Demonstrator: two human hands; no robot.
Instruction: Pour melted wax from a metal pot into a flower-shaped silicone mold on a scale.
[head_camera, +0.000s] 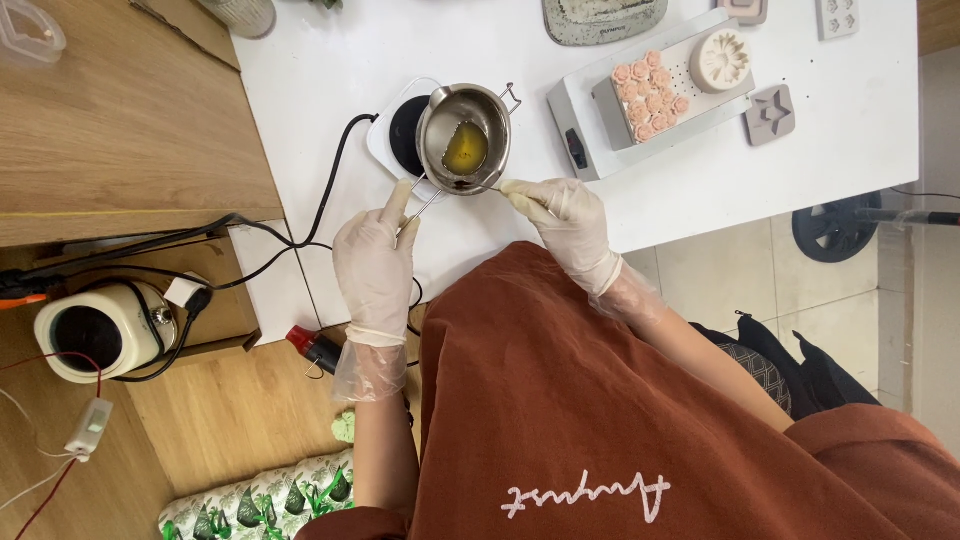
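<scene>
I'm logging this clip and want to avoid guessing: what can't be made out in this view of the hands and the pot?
- Head view: what the right hand pinches by the pot is too thin to identify.
- The hot plate is mostly covered by the pot.
- The left hand hides part of the pot's wire handle.
- The grey tray is cut off by the top edge.
- The amber liquid's depth cannot be judged.

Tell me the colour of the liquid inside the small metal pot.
Yellowish amber, with a darker rim; the liquid shows best in the head view, in the metal pot.
</scene>
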